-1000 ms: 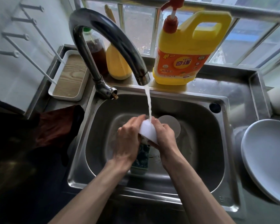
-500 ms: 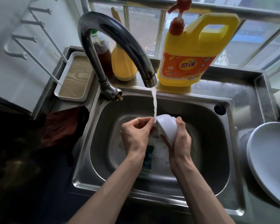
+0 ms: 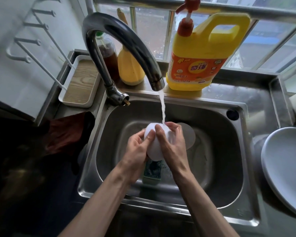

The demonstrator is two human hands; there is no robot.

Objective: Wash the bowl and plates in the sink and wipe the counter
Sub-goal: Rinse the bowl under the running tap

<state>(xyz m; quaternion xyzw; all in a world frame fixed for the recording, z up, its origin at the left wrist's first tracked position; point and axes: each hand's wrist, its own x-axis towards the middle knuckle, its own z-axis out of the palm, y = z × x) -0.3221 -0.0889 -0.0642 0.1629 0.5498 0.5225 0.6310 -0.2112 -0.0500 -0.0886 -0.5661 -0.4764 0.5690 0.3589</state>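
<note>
Both hands are on it: the left hand (image 3: 137, 148) grips the bowl (image 3: 155, 152) from the side and the right hand (image 3: 173, 145) curls over the top. It's under the tap (image 3: 123, 38) stream, above the sink (image 3: 225, 159). A sponge (image 3: 152, 170) lies below and a plate (image 3: 189, 135) behind, with a second plate (image 3: 287, 168) on the table (image 3: 237, 98).

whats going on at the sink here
A person is rinsing a white bowl under the running tap. The left hand and right hand both grip it over the sink. A sponge lies in the sink below the bowl, and a small plate lies behind the right hand. A large plate sits on the counter to the right.
</note>
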